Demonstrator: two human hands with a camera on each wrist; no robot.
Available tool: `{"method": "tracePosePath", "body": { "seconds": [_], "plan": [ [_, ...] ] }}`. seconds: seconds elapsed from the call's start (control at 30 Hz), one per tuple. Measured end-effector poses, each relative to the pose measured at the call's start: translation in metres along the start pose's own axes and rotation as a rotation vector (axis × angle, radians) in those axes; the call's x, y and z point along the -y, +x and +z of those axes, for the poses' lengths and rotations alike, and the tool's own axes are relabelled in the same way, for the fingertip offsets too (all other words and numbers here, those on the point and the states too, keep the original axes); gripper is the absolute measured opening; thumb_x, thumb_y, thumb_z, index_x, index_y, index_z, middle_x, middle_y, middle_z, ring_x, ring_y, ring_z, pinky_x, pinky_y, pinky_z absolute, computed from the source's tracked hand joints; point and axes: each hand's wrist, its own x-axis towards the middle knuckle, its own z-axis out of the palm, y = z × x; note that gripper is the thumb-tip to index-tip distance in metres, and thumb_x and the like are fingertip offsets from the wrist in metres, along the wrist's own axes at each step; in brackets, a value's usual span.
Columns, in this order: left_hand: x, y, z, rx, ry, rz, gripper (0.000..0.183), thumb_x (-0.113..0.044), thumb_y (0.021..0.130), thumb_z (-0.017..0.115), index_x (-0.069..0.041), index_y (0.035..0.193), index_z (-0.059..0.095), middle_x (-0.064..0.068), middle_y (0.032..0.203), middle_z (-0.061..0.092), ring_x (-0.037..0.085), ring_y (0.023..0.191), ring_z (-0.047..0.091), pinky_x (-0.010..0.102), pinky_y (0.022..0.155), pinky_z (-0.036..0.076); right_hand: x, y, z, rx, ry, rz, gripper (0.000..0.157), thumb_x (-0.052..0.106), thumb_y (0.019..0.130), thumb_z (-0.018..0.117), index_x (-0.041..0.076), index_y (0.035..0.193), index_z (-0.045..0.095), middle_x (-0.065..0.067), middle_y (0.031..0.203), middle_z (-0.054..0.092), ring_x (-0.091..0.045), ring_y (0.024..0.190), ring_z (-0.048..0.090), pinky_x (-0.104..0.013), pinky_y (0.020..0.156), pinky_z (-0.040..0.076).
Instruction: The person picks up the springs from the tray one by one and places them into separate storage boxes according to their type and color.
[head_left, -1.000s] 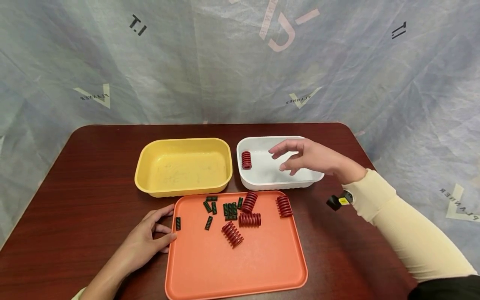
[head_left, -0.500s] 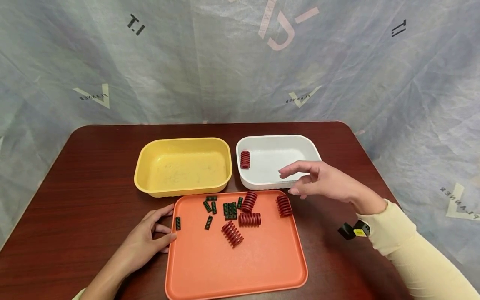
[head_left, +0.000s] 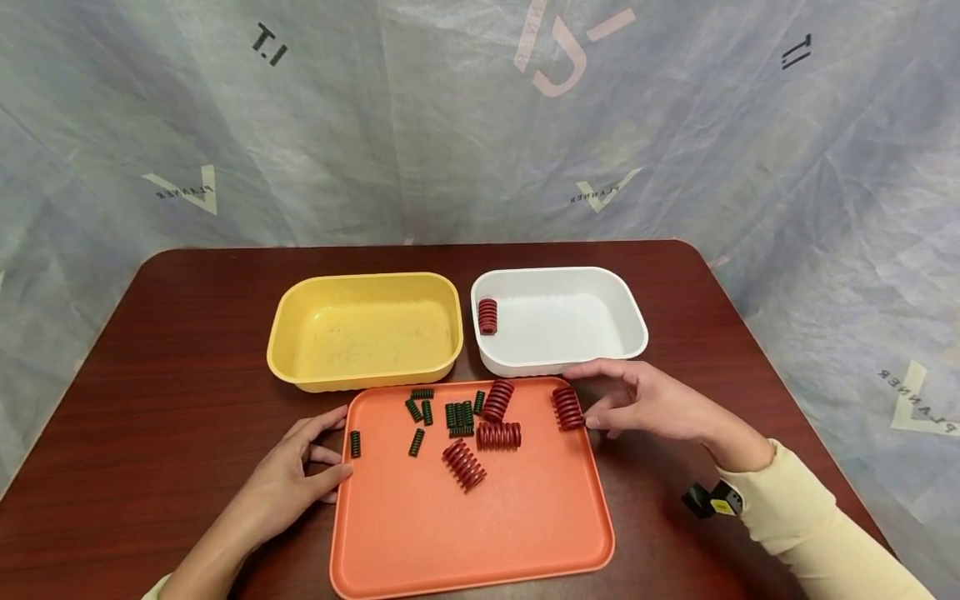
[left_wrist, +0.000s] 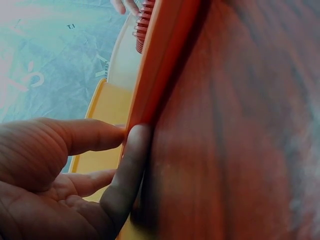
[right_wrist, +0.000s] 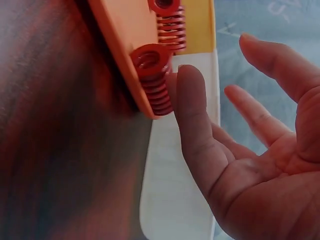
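Note:
My left hand [head_left: 288,471] holds the left rim of an orange tray [head_left: 480,533]; in the left wrist view the thumb is at the rim and another finger lies along the outer wall. My right hand [head_left: 652,408] is at the tray's far right corner, thumb and index finger spread, nothing held between them. The thumb tip is right at a red coil spring [head_left: 567,408]. In the right wrist view that red spring [right_wrist: 155,85] stands beside a fingertip [right_wrist: 192,80]. Three other red springs [head_left: 463,465] lie near the tray's middle. Several small dark green springs [head_left: 460,415] lie left of them.
Behind the tray stand a yellow bin [head_left: 367,333] and, to its right, a white bin [head_left: 570,321] with one red spring [head_left: 487,317] at its left wall. All sit on a dark reddish wooden table [head_left: 187,333]. A grey sheet [head_left: 450,125] hangs behind.
My right hand has come from over the white bin down and toward the tray's far right corner, its fingers now around the red spring's right side. The left hand has stayed at the tray rim.

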Motion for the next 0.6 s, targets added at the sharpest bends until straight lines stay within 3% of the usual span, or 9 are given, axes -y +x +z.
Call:
{"method": "tracePosePath", "body": {
  "seconds": [0.13, 0.37, 0.6],
  "plan": [
    [0.000, 0.000, 0.000, -0.006, 0.009, 0.006, 0.073, 0.001, 0.093, 0.075, -0.001, 0.156, 0.039, 0.021, 0.149, 0.039, 0.019, 0.100, 0.066, 0.034, 0.062, 0.063, -0.006, 0.001, 0.004, -0.017, -0.009, 0.024, 0.066, 0.005, 0.093, 0.076, -0.004, 0.150, 0.043, -0.033, 0.115, 0.068, -0.044, 0.093, 0.071, -0.042, 0.070, 0.063],
    [0.000, 0.000, 0.000, -0.012, 0.018, 0.008, 0.073, 0.000, 0.092, 0.076, -0.002, 0.156, 0.040, 0.021, 0.149, 0.040, 0.019, 0.099, 0.066, 0.034, 0.061, 0.063, -0.014, 0.008, 0.013, -0.044, -0.006, 0.021, 0.068, 0.003, 0.091, 0.078, -0.002, 0.150, 0.045, -0.028, 0.147, 0.050, -0.038, 0.090, 0.073, -0.043, 0.062, 0.063],
    [-0.001, 0.001, -0.001, -0.013, 0.027, -0.001, 0.072, 0.001, 0.092, 0.076, -0.005, 0.155, 0.042, 0.019, 0.148, 0.040, 0.017, 0.099, 0.066, 0.035, 0.063, 0.064, -0.018, 0.017, 0.026, -0.163, -0.095, 0.028, 0.071, -0.001, 0.084, 0.083, -0.001, 0.147, 0.051, -0.026, 0.145, 0.052, -0.031, 0.070, 0.072, -0.035, 0.053, 0.059]
  ]
}}
